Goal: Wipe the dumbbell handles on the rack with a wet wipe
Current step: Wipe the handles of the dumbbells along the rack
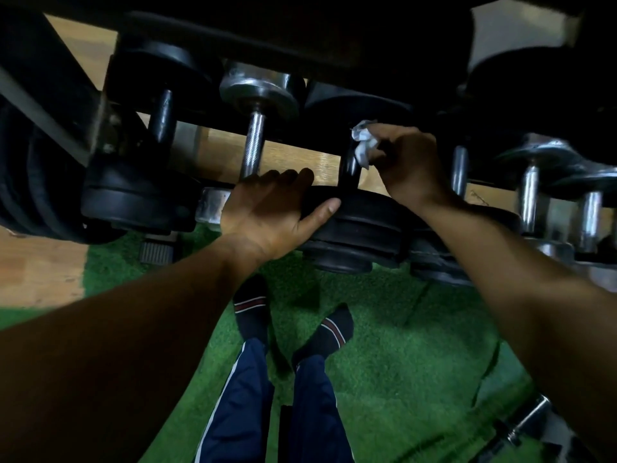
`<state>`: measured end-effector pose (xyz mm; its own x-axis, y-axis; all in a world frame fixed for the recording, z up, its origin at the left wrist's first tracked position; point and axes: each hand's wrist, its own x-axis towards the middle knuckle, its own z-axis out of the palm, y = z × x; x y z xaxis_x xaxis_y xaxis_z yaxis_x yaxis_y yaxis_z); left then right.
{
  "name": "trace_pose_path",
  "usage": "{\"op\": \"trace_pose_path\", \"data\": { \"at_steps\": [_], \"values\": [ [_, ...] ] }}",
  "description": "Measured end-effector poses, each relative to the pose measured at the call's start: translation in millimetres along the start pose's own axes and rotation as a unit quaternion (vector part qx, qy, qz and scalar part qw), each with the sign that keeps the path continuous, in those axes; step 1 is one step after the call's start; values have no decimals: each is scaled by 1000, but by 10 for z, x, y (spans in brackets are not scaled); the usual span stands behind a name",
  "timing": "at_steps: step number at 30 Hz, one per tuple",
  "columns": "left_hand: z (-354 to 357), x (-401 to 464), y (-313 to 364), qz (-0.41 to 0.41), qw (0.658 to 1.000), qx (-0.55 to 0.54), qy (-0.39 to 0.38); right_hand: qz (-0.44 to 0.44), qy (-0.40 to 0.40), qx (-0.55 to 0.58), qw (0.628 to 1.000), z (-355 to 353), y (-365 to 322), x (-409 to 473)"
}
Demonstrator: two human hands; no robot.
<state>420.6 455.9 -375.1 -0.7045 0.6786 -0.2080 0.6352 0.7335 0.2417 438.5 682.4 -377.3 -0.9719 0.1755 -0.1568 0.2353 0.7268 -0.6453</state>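
White crumpled wet wipe pinched in right hand, pressed against dark handle of a black dumbbell on the rack, mid-frame, upper half. Right grip: fingers curled round wipe, wrapped partly over handle. Left hand resting on that dumbbell's near black weight plate, fingers straight over its top edge, thumb along the rim; grip relaxed, holding nothing. Chrome-handled dumbbell just left of the wiped one; black dumbbell further left. More chrome dumbbells on the right end. Below: green turf floor, person's legs in navy track pants, dark striped socks. Wood flooring at left.
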Motion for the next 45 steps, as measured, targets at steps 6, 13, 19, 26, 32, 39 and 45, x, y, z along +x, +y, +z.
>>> {"op": "trace_pose_path", "data": {
  "at_steps": [6,13,19,26,32,39,45],
  "values": [
    [-6,-7,-5,2,1000,-3,1,179,33,-6,983,226,62,157],
    [7,-1,-13,-1,1000,-8,5,286,-4,59,956,211,91,130],
    [-20,-3,-2,2,1000,-7,3,295,47,102,949,214,-42,313],
    [-29,0,5,5,1000,2,-4,289,-139,5,947,37,-92,71],
    [-6,5,5,-3,1000,6,-5,297,-42,113,947,42,14,238],
    [-7,-1,8,-3,1000,4,-7,263,-152,18,953,60,21,102],
    [-6,4,-2,3,1000,0,-1,339,-256,50,904,9,94,145]
  ]
}}
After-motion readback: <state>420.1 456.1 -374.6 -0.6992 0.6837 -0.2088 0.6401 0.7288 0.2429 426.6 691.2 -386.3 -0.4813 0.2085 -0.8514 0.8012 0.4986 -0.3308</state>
